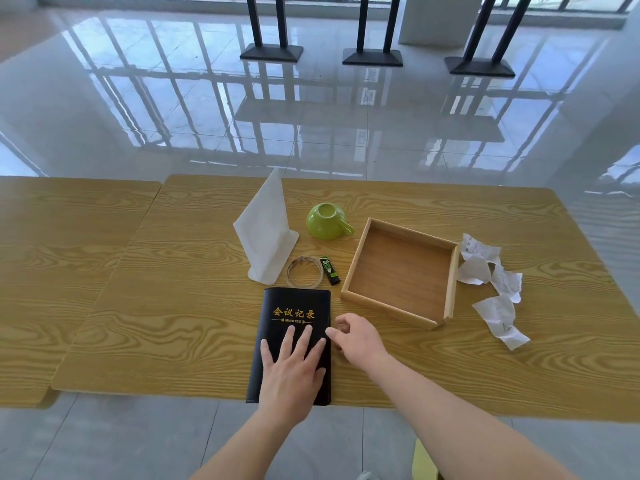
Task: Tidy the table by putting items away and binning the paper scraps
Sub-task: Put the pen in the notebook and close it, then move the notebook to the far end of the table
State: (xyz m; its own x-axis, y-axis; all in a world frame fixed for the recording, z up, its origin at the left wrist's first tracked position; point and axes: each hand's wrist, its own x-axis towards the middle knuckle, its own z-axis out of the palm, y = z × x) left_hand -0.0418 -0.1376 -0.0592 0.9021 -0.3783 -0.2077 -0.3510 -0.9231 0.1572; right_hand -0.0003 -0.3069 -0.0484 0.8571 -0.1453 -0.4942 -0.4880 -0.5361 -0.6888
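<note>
A black notebook (294,306) with gold lettering lies at the table's near edge. My left hand (294,368) rests flat on its lower half, fingers spread. My right hand (353,337) sits just right of the notebook, its thumb and fingertips touching the book's right edge. An empty wooden tray (349,275) stands to the right. Several crumpled paper scraps (491,282) lie right of the tray. A green cup (327,220) lies upside down behind. A roll of clear tape (304,271) and a small black-and-green stick (329,270) lie between the notebook and the cup.
A white plastic sign holder (266,233) stands left of the cup. The wooden table (173,289) adjoins a second table (52,271) on the left. Beyond lie a shiny tiled floor and black stand bases (372,57). A yellow seat edge (422,462) shows below.
</note>
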